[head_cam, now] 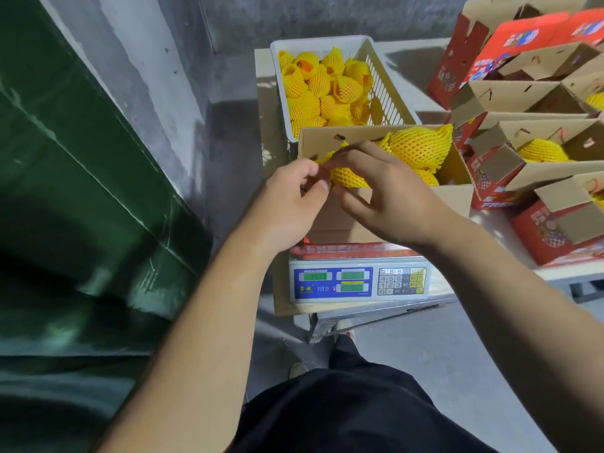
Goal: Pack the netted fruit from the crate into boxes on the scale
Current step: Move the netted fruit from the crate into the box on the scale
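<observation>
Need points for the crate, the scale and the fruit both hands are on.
crate (385,89) head view, right slatted wall.
scale (359,282) head view, front display panel.
netted fruit (348,177) head view, yellow foam net showing between the two hands.

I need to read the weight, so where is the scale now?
In the head view the scale sits low in the centre, at the near table edge, directly under the open cardboard box where both hands work, with the white crate beyond.
</observation>
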`<state>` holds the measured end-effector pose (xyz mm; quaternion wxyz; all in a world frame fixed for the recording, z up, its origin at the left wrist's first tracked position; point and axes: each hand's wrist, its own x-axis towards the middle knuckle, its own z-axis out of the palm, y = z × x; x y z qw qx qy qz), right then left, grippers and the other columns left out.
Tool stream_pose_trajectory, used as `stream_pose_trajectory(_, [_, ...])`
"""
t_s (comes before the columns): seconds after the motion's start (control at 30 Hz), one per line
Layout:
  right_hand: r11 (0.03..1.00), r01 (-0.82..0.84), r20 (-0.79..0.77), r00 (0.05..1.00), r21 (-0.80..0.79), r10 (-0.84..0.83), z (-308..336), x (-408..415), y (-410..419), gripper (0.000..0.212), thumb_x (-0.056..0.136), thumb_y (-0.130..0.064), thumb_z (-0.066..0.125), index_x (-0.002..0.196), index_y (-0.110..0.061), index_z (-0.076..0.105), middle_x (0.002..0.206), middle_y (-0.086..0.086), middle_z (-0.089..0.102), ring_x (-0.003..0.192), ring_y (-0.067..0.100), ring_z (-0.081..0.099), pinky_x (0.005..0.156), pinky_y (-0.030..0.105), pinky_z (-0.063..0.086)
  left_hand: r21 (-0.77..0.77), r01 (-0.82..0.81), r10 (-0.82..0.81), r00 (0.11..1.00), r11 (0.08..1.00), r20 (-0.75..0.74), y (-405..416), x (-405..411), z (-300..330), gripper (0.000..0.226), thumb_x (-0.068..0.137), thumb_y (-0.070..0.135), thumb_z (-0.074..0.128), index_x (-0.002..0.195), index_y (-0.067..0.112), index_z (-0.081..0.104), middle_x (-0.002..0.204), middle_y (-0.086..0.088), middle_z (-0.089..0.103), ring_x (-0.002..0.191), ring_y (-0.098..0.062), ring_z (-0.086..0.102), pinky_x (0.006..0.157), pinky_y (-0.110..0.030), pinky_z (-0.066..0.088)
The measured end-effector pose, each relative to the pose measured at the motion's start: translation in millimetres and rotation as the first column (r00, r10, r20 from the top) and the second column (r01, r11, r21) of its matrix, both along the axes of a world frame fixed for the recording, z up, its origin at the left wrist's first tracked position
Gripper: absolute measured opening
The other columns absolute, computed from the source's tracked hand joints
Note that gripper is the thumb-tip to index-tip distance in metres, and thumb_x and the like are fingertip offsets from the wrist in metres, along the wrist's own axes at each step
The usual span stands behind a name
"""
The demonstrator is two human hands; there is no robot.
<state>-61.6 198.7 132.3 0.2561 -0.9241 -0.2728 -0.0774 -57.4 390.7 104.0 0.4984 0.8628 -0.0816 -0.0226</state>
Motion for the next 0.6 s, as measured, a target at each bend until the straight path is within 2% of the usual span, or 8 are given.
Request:
stream_pose_trajectory(0.1, [1.0,-0.016,-0.016,1.0,0.014,0.017,0.0,-0.2,-0.2,0.033,0.099,-0.02,0.063,0.131,-0.011,0.064,0.126,0.008,0.062,0.116,0.025,0.06,0.093,0.043,0.05,0.011,-0.012,0.012,1.0,1.0,0.012,-0.6,-1.5,0.6,0.01,0.102,0.035,0.059,0.102,0.032,0.068,0.093,0.017,0.07,0.09,0.001,0.065,0.078,-0.026,0.053])
stream_pose_trajectory(0.2, [1.0,-0.023,-0.033,0.999,0.018,0.024,-1.0,0.9,-0.8,0.034,0.099,-0.021,0.063,0.133,-0.013,0.063,0.127,0.007,0.062,0.115,0.024,0.06,0.092,0.043,0.05,0.026,-0.015,0.014,1.0,1.0,0.014,-0.5,-2.9,1.0,0.008,0.103,0.035,0.059,0.099,0.034,0.066,0.092,0.019,0.069,0.09,0.005,0.063,0.074,-0.02,0.048])
stream_pose_trajectory(0.43, [0.999,-0.039,-0.045,0.998,0.021,0.04,-3.2,1.7,-3.6,0.034,0.1,-0.019,0.063,0.133,-0.012,0.062,0.122,0.007,0.063,0.108,0.023,0.061,0.087,0.034,0.048,0.027,-0.028,0.028,1.0,0.999,0.007,-4.1,-3.4,0.0,0.013,0.104,0.033,0.059,0.105,0.025,0.069,0.098,0.009,0.071,0.095,-0.009,0.066,0.084,-0.03,0.053])
stream_pose_trajectory(0.5, [0.999,-0.039,-0.051,0.998,0.02,0.04,-3.6,2.9,-3.3,0.034,0.1,-0.019,0.063,0.133,-0.013,0.062,0.122,0.007,0.063,0.109,0.023,0.061,0.088,0.036,0.048,0.029,-0.035,0.035,0.999,0.999,0.003,-5.2,-2.1,-0.5,0.013,0.104,0.033,0.059,0.107,0.026,0.069,0.1,0.009,0.071,0.096,-0.008,0.065,0.082,-0.027,0.052])
stream_pose_trajectory(0.6, [0.999,-0.027,-0.053,0.998,0.032,0.029,-3.5,8.8,-8.3,0.035,0.1,-0.021,0.064,0.134,-0.013,0.062,0.127,0.008,0.063,0.116,0.024,0.061,0.094,0.039,0.049,0.013,-0.041,0.041,0.999,0.999,-0.011,-5.6,0.0,-2.0,0.016,0.104,0.033,0.059,0.114,0.028,0.07,0.105,0.015,0.069,0.1,0.002,0.064,0.077,-0.017,0.046])
